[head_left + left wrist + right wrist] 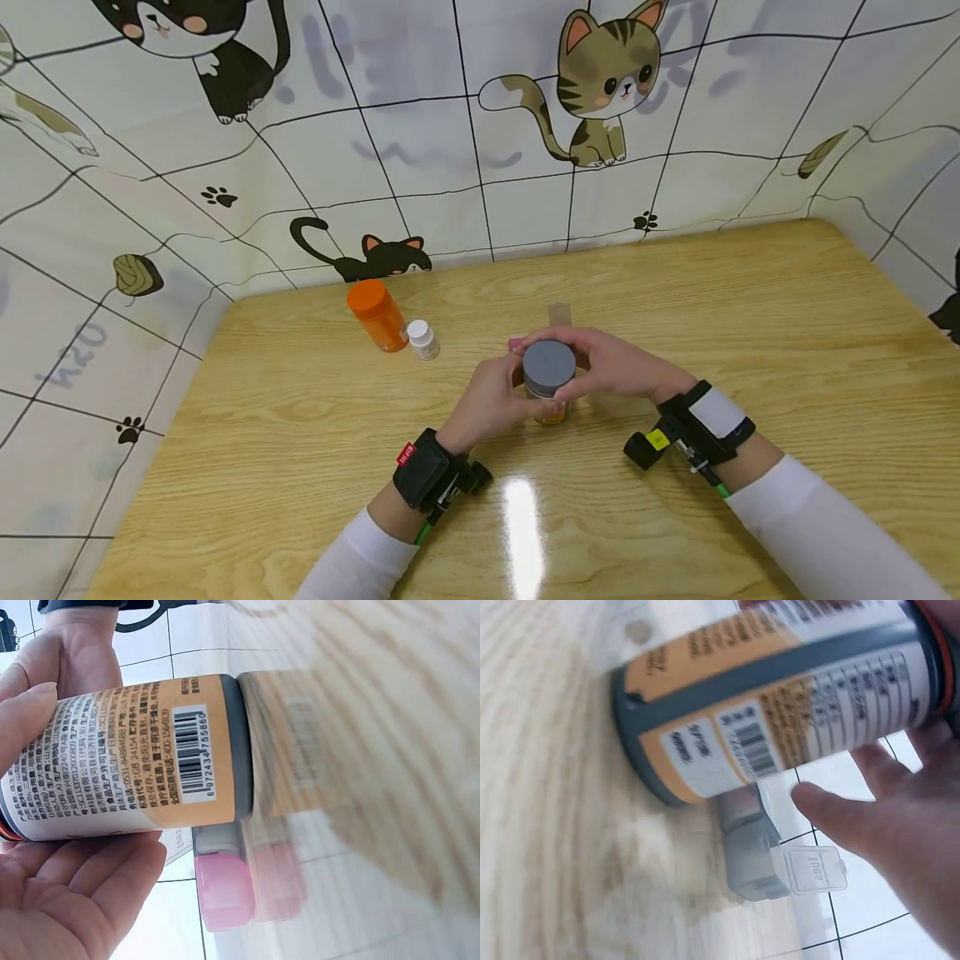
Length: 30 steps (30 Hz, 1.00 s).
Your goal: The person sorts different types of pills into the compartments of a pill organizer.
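Note:
Between both hands a jar (112,761) with an orange and white printed label stands on the table, its dark base against the wood. My left hand (491,396) grips the jar's body from the left, the thumb on the near side. From the right, my right hand (618,365) holds the grey lid (549,367) at the jar's top, fingers around its edge. Just behind the jar, a small pill box (754,855) has a clear flap (815,870) raised; its pink compartment (225,891) shows in the left wrist view. The hands partly hide the jar in the head view.
An orange bottle (377,317) and a small white bottle (423,340) stand side by side at the back left of the wooden table (300,467). A cat-patterned sheet (420,158) rises behind the table's back edge and along both sides.

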Motion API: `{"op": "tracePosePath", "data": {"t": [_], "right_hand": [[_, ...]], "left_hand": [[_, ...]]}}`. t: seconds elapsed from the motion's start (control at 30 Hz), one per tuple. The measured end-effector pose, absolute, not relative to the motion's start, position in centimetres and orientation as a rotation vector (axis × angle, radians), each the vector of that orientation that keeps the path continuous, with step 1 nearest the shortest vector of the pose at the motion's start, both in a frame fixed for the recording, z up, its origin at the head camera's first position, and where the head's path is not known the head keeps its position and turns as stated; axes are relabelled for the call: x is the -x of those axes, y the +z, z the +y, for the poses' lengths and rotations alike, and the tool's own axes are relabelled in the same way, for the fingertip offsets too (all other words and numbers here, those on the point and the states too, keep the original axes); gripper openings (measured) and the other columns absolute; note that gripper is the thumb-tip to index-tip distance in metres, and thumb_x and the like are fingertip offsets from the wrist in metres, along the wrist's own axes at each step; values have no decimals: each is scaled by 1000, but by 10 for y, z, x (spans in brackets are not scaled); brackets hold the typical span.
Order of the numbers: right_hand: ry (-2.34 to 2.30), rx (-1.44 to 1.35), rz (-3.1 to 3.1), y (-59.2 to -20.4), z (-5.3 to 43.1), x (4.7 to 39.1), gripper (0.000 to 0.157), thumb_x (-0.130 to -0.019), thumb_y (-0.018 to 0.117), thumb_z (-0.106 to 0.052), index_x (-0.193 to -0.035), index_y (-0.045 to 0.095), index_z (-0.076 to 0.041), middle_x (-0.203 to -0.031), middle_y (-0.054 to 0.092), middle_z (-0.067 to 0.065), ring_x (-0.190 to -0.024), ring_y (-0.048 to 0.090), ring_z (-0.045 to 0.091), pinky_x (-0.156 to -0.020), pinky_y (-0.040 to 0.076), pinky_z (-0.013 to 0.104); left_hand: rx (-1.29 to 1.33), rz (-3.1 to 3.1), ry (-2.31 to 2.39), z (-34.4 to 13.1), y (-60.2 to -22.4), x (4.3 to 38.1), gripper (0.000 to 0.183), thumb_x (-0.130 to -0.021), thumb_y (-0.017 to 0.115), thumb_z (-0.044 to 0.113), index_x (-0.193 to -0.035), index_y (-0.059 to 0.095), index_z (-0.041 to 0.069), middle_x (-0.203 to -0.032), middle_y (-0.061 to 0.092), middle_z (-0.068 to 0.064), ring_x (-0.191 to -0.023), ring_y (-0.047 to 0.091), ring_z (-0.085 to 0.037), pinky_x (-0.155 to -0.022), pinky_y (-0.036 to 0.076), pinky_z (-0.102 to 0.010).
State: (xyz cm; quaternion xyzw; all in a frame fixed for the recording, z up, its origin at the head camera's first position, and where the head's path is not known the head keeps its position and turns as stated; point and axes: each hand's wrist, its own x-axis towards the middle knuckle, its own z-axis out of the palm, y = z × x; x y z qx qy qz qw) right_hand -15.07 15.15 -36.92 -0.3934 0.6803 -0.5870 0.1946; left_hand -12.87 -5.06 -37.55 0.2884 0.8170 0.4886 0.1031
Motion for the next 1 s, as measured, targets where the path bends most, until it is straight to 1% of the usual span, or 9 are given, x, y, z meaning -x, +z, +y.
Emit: {"op": "tracePosePath", "data": {"t": [0.1, 0.17, 0.23, 0.3, 0.37, 0.43, 0.53, 0.73, 1.0], "right_hand": [[-1619, 1094, 1866, -368, 153, 153, 63, -79, 70, -8, -135, 41, -10, -142, 36, 13, -129, 30, 21, -104, 25, 46], [-1628, 1050, 1908, -367, 153, 149, 69, -79, 71, -9, -139, 35, -8, -143, 34, 15, -129, 29, 22, -104, 25, 49], [-1649, 964, 2055, -366, 152, 139, 77, -79, 72, -12, -142, 29, -7, -144, 31, 15, -129, 27, 23, -103, 23, 53], [-1687, 821, 2300, -365, 146, 123, 82, -77, 75, -15, -142, 27, -5, -143, 32, 15, -129, 28, 24, -102, 23, 56], [-1721, 630, 2556, -366, 136, 105, 80, -75, 76, -17, -139, 30, -3, -140, 36, 16, -127, 30, 26, -101, 24, 57], [-1754, 463, 2753, -367, 124, 91, 74, -74, 77, -18, -134, 36, 1, -133, 42, 18, -123, 35, 29, -98, 28, 57], [-1826, 344, 2886, -373, 107, 80, 67, -74, 77, -15, -128, 42, 3, -125, 48, 20, -117, 41, 29, -93, 33, 55], [-1908, 362, 2925, -380, 102, 84, 62, -71, 78, -11, -123, 47, 2, -120, 51, 20, -111, 45, 28, -89, 36, 55], [-1802, 785, 2407, -368, 139, 115, 56, -78, 72, -6, -128, 47, -2, -122, 52, 15, -115, 44, 25, -99, 29, 56]], "left_hand": [[-851, 2400, 1452, -51, -378, 128, 47, -74, 77, 15, -116, 57, 8, -112, 61, 0, -104, 52, -5, -89, 42, -26], [-850, 2410, 1440, -51, -378, 129, 46, -74, 77, 15, -116, 58, 9, -112, 61, 1, -103, 52, -5, -89, 42, -26], [-858, 2421, 1424, -50, -379, 130, 45, -75, 77, 17, -115, 58, 9, -111, 62, 1, -103, 52, -4, -89, 42, -25], [-873, 2422, 1421, -49, -379, 130, 43, -75, 76, 15, -114, 59, 8, -109, 63, -1, -102, 52, -4, -89, 42, -25], [-886, 2422, 1425, -49, -378, 131, 44, -75, 76, 12, -114, 58, 7, -108, 63, -2, -101, 53, -5, -89, 42, -24], [-890, 2423, 1431, -49, -378, 132, 44, -73, 76, 8, -114, 58, 6, -108, 63, -4, -101, 53, -5, -89, 42, -24], [-880, 2439, 1419, -50, -377, 132, 46, -72, 75, 4, -114, 57, 5, -108, 63, -6, -101, 54, -6, -89, 43, -24], [-877, 2461, 1389, -48, -376, 132, 45, -72, 75, 6, -113, 58, 5, -106, 64, -5, -98, 54, -6, -85, 44, -23], [-897, 2412, 1456, -50, -377, 131, 44, -75, 76, 10, -114, 58, 7, -109, 62, -2, -102, 52, -5, -89, 43, -25]]}}
